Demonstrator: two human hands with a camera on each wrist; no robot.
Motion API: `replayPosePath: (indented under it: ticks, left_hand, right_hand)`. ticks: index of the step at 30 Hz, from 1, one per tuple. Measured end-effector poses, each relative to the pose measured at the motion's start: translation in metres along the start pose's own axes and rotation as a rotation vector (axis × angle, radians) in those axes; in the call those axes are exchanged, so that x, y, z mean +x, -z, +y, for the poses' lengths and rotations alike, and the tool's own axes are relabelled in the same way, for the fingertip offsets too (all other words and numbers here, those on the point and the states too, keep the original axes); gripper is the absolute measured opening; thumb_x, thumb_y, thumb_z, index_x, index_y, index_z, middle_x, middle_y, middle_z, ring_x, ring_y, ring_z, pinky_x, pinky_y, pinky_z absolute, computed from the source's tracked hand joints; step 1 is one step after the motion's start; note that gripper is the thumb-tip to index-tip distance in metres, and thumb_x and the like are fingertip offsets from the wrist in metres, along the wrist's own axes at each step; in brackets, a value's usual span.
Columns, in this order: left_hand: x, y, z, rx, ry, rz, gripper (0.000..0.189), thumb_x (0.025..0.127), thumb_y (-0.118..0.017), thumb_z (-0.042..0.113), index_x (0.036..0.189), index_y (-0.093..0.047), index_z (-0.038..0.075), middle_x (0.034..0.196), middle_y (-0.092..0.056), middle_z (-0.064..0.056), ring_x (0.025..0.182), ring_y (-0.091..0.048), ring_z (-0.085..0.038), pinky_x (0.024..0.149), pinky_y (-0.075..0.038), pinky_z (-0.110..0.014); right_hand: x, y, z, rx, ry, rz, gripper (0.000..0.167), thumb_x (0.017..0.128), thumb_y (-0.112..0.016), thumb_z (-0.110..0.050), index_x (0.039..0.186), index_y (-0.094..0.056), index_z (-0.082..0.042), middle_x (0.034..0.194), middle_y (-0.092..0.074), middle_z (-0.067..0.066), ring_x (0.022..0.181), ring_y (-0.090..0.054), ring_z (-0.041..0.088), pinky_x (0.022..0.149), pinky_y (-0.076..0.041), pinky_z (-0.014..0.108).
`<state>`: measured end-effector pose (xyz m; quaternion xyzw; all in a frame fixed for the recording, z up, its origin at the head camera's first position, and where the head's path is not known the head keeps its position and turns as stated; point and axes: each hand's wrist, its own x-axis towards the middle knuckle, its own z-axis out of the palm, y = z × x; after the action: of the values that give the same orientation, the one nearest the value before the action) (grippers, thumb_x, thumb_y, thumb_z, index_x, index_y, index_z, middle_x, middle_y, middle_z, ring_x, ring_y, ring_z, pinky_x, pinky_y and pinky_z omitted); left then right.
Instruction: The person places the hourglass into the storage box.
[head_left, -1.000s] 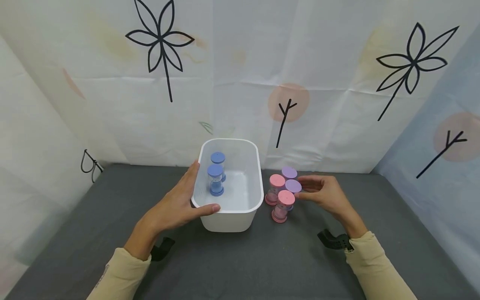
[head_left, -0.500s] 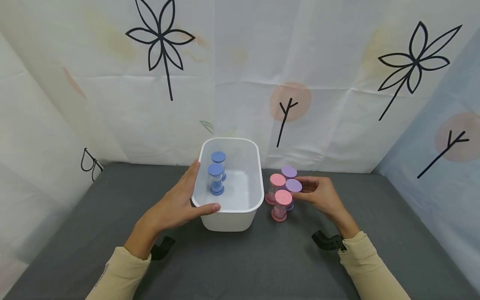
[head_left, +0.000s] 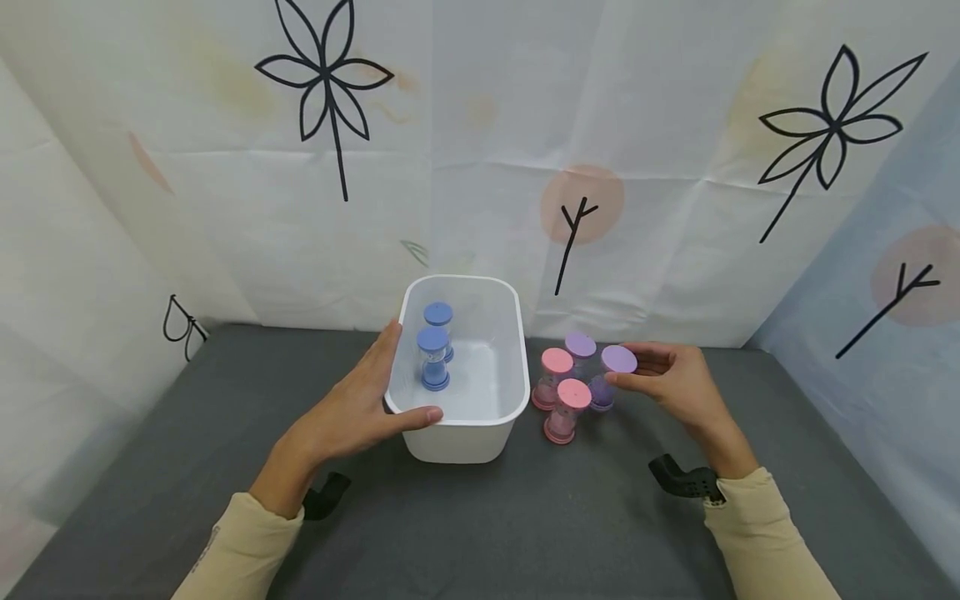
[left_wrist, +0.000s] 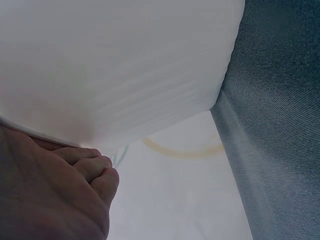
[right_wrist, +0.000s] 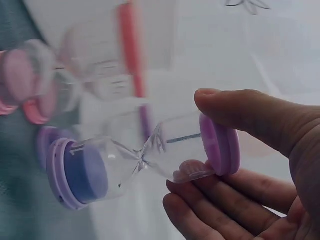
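My left hand (head_left: 352,417) rests on the near left corner of a white plastic bin (head_left: 453,446); its fingers run along the left rim and the thumb lies over the front. In the bin stand two blue sand timers, the front one (head_left: 433,340) and the rear one (head_left: 438,313). My right hand (head_left: 678,390) pinches a purple sand timer (head_left: 618,360) at its upper cap, with dark purple sand in the lower bulb (right_wrist: 90,170). Just left of it stand two pink sand timers, a front one (head_left: 573,395) and a rear one (head_left: 557,362), plus another purple sand timer (head_left: 580,344).
A dark grey table (head_left: 510,533) carries everything. Behind it hangs a white cloth (head_left: 480,167) printed with leaves and trees, and cloth walls (head_left: 900,333) close off both sides. Black bands (head_left: 682,479) sit at both wrists.
My right hand has taken hold of the near purple sand timer and drawn it right, away from the pink ones. The front pink timer tilted left briefly, then stood back. The left hand has stayed put.
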<state>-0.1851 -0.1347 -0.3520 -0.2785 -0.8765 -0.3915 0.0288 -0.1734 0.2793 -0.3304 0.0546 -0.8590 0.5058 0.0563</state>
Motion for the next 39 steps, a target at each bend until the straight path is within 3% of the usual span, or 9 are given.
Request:
replayPosePath:
  ticks: [7, 16, 20, 26, 34, 39]
  left_hand:
    - [0.000, 0.000, -0.001, 0.008, -0.009, -0.002, 0.120, 0.084, -0.078, 0.055, 0.163, 0.009, 0.030, 0.168, -0.009, 0.000, 0.147, -0.024, -0.025, 0.109, -0.033, -0.062]
    - [0.000, 0.000, -0.001, 0.017, 0.020, -0.017, 0.122, 0.084, -0.077, 0.057, 0.163, 0.009, 0.024, 0.169, -0.005, 0.000, 0.150, -0.020, -0.027, 0.110, -0.030, -0.064]
    - [0.000, 0.001, -0.001, 0.014, 0.024, -0.019, 0.122, 0.084, -0.077, 0.057, 0.163, 0.009, 0.023, 0.169, -0.005, 0.000, 0.150, -0.020, -0.028, 0.110, -0.030, -0.065]
    - [0.000, 0.000, -0.002, 0.013, -0.001, -0.009, 0.122, 0.083, -0.078, 0.056, 0.163, 0.010, 0.029, 0.169, -0.007, 0.000, 0.149, -0.022, -0.028, 0.109, -0.032, -0.065]
    - [0.002, 0.000, -0.001, -0.014, -0.014, -0.003, 0.123, 0.081, -0.080, 0.055, 0.161, 0.010, 0.036, 0.167, -0.010, 0.005, 0.145, -0.029, -0.030, 0.107, -0.036, -0.062]
    - [0.001, 0.002, -0.001, -0.001, -0.011, -0.015, 0.121, 0.084, -0.078, 0.055, 0.162, 0.010, 0.031, 0.169, -0.006, 0.001, 0.147, -0.026, -0.031, 0.108, -0.037, -0.061]
  right_hand:
    - [-0.018, 0.017, -0.032, -0.017, 0.043, 0.126, 0.055, 0.083, -0.087, -0.019, 0.129, -0.066, 0.003, 0.106, -0.072, -0.009, 0.095, -0.070, 0.002, 0.078, -0.053, 0.017]
    - [-0.040, 0.011, -0.086, 0.070, 0.094, 0.188, 0.050, 0.080, -0.088, -0.012, 0.126, -0.071, -0.005, 0.113, -0.074, -0.001, 0.102, -0.071, 0.010, 0.083, -0.053, 0.018]
    - [-0.038, -0.004, -0.106, 0.151, 0.192, 0.132, 0.048, 0.079, -0.087, -0.003, 0.124, -0.071, -0.002, 0.114, -0.073, 0.005, 0.104, -0.071, 0.015, 0.084, -0.054, 0.021]
    - [-0.018, -0.043, -0.117, 0.245, 0.310, -0.034, 0.045, 0.078, -0.087, 0.001, 0.121, -0.072, 0.000, 0.112, -0.073, 0.010, 0.104, -0.071, 0.022, 0.088, -0.055, 0.030]
    - [0.018, -0.100, -0.119, 0.308, 0.289, -0.217, 0.040, 0.080, -0.086, -0.005, 0.118, -0.074, -0.002, 0.108, -0.074, 0.009, 0.099, -0.073, 0.024, 0.088, -0.056, 0.035]
    - [0.039, -0.135, -0.112, 0.295, 0.225, -0.311, 0.040, 0.080, -0.086, -0.007, 0.118, -0.073, 0.000, 0.105, -0.075, 0.008, 0.096, -0.073, 0.022, 0.087, -0.056, 0.035]
